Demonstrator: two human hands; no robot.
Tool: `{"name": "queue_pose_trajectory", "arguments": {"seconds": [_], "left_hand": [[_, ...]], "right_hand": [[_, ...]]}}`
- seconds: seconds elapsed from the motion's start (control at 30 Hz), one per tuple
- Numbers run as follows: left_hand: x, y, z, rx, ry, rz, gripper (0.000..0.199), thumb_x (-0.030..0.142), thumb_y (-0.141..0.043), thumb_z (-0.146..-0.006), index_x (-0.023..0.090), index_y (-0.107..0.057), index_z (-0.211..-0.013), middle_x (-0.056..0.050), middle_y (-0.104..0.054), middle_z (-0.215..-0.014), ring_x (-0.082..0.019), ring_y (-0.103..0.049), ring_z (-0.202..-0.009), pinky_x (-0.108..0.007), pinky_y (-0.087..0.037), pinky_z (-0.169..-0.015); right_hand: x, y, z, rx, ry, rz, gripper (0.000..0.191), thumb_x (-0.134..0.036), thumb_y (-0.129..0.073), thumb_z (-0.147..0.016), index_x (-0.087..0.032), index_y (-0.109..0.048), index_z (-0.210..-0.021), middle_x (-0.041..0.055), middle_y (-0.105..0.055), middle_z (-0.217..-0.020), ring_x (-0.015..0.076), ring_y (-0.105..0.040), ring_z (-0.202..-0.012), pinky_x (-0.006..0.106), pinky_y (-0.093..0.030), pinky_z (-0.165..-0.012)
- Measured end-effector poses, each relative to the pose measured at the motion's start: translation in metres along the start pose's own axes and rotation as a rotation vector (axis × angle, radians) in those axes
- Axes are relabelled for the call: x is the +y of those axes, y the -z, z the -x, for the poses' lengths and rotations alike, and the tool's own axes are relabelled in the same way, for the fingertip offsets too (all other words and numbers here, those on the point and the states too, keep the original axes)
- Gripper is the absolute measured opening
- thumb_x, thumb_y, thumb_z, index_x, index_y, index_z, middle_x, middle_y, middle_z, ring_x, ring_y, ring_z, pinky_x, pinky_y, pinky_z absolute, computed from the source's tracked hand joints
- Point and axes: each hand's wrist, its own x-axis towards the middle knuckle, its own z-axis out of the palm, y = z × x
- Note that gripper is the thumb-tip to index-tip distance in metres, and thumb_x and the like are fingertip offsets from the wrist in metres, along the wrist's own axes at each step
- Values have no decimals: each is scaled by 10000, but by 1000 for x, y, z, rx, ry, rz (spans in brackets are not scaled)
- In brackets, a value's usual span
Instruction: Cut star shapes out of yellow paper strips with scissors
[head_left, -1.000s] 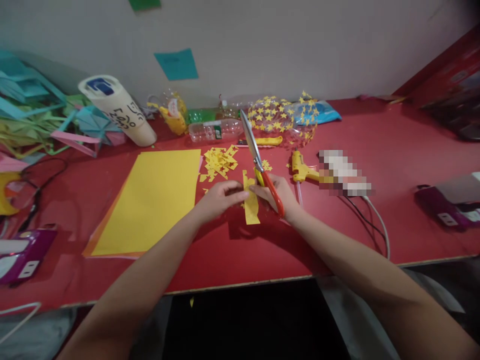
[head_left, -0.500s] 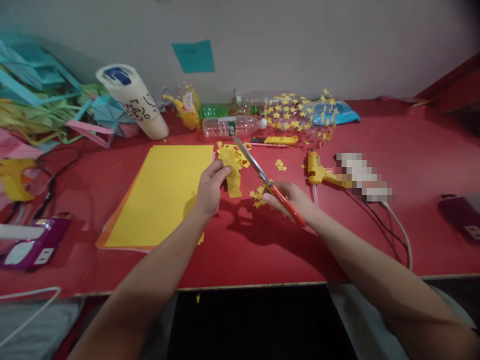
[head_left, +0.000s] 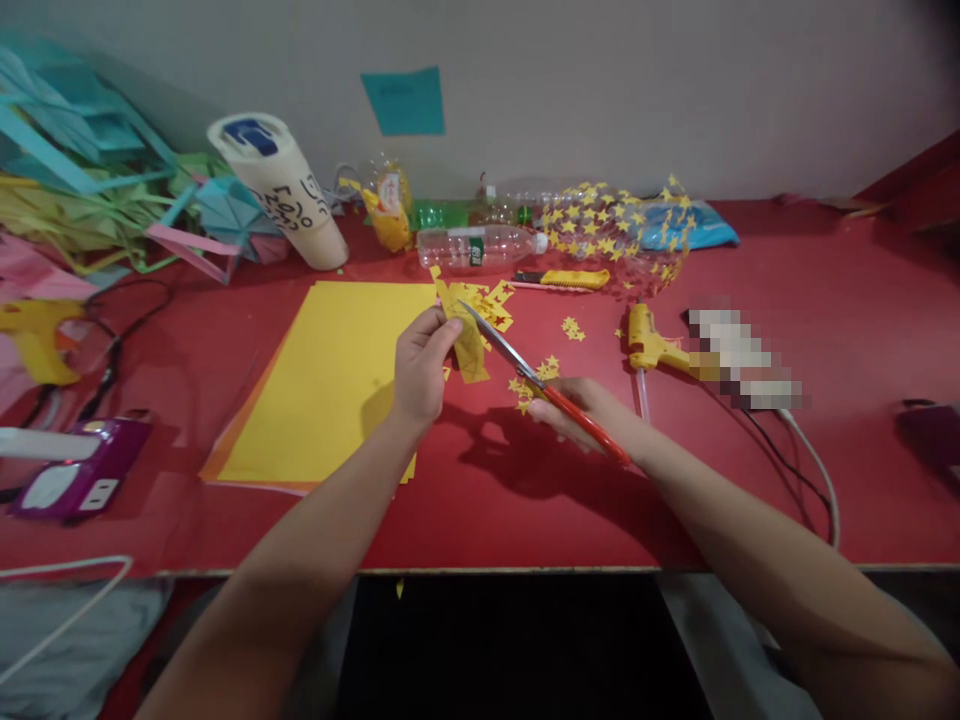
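My left hand (head_left: 421, 362) pinches a narrow strip of yellow paper (head_left: 471, 358) between thumb and fingers, above the red table. In my right hand (head_left: 574, 412) are red-handled scissors (head_left: 517, 362), their tips at the upper part of the strip; whether they are cutting into it I cannot tell. Beneath the scissors lies a small pile of yellow paper stars (head_left: 523, 392), partly hidden by them. Yellow offcuts with star-shaped holes (head_left: 495, 300) lie just behind the strip. Another little group of stars (head_left: 573, 329) rests to the right.
A stack of yellow sheets (head_left: 322, 380) lies left on the red table (head_left: 510, 520). Behind are a clear bottle (head_left: 480, 246), a yellow cutter (head_left: 574, 279) and a star-covered plastic bottle (head_left: 600, 222). A yellow glue gun (head_left: 652, 343) with its cable lies right; a white cup (head_left: 300, 200) stands back left.
The strip has tilted in my left hand, and the scissor tips have come down from beyond it onto its upper part. The whole view has shifted slightly.
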Motion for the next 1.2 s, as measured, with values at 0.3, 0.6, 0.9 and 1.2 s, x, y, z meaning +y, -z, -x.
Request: {"name": "queue_pose_trajectory", "arguments": {"seconds": [0.3,0.6,0.9,1.2], "left_hand": [[0,-1,-2,14,16,83,176,220,-606,-704,161,-520,-562,37,-456,-539,-42,-403,-495,-172,-341,-462],[1,-1,-1,30,30,77,197,207,-606,-695,166,-496,-538,42,-421,-516,-42,-377,-476,-172,-315,-431],[2,-1,-2,28,37,96,162,210,-617,-677,162,-525,-552,36,-468,-549,-45,-410,-504,-175,-354,-462],[1,-1,-2,20,41,88,177,210,-608,-685,167,-507,-546,41,-438,-518,-47,-393,-477,-177,-330,-434]], "right_hand": [[0,-3,0,-66,-81,-130,417,-584,-580,-716,-187,-470,-645,-80,-420,-440,58,-402,-323,193,-335,-335],[1,-5,-2,-55,-147,-174,449,-606,-598,-702,-188,-467,-606,-85,-405,-395,51,-389,-293,190,-354,-330],[1,-6,-2,-77,-131,-174,476,-641,-561,-706,-193,-444,-594,-80,-403,-402,52,-396,-295,187,-328,-316],[0,-6,-3,-96,-123,-185,494,-660,-541,-700,-200,-407,-579,-88,-385,-386,42,-363,-265,180,-281,-285]]}}
